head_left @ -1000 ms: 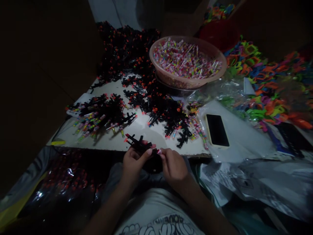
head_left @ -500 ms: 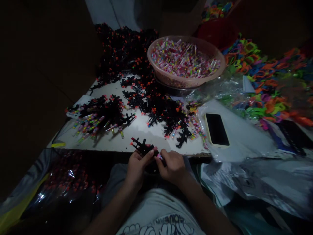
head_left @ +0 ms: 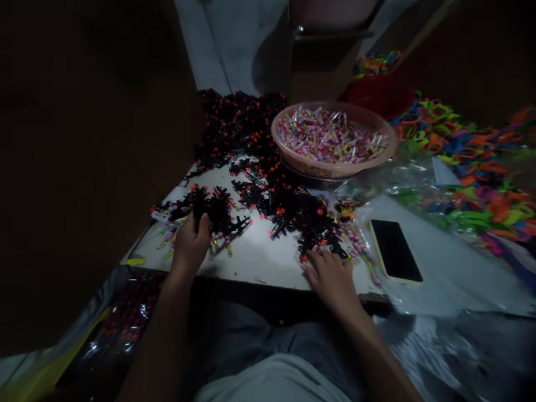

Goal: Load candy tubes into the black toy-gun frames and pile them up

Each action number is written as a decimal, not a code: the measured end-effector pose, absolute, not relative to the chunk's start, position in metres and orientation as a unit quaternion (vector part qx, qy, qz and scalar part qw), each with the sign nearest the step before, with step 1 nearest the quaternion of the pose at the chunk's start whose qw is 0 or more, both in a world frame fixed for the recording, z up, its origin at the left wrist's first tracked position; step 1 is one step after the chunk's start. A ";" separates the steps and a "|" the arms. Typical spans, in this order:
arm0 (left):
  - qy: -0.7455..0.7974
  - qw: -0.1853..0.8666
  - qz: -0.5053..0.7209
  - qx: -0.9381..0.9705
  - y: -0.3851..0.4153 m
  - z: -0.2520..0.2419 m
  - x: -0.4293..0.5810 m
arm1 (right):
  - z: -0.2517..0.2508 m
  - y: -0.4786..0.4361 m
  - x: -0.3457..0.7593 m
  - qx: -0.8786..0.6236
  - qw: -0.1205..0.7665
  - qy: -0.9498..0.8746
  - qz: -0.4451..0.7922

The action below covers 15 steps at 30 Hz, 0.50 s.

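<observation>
My left hand (head_left: 190,243) reaches over the left-hand pile of toy guns (head_left: 221,204), black with orange tips and candy-coloured tubes on them. Its thumb stands apart from the index finger; the other fingers are partly hidden, and no held piece shows. At the near edge of the middle heap of black toy guns (head_left: 310,218), my right hand (head_left: 333,276) has its fingers stretched out and touching the pieces. An orange tip shows beside its fingertips. Multicoloured candy tubes (head_left: 362,248) lie just right of that heap.
A pink basin (head_left: 335,167) full of small wrapped tubes stands behind the heap. More black toy guns (head_left: 243,120) cover the far table. At right a phone (head_left: 396,251) lies on plastic bags, with bright plastic pieces (head_left: 460,151) beyond. A filled bag (head_left: 129,312) sits below the left edge.
My hands have parted from the toy gun they held together near the table edge. The left went to the left-hand pile, the right to the middle heap. The camera view has tilted up.
</observation>
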<state>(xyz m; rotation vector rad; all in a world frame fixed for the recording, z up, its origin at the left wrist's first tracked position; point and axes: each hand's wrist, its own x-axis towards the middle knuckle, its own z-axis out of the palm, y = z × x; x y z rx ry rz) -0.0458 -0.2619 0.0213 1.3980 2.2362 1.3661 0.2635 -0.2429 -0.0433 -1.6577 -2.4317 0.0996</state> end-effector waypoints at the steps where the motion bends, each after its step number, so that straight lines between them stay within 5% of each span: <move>1: 0.766 0.047 0.413 0.490 -0.255 0.027 -0.059 | -0.045 -0.243 0.262 -0.555 0.101 -0.825 0.039; 9: 0.820 -0.126 0.284 0.482 -0.231 0.042 -0.083 | -0.051 -0.245 0.254 -0.568 0.112 -0.812 0.071; 15: 0.680 0.062 0.377 0.625 -0.272 0.014 -0.016 | -0.058 -0.243 0.257 -0.564 0.081 -0.819 0.071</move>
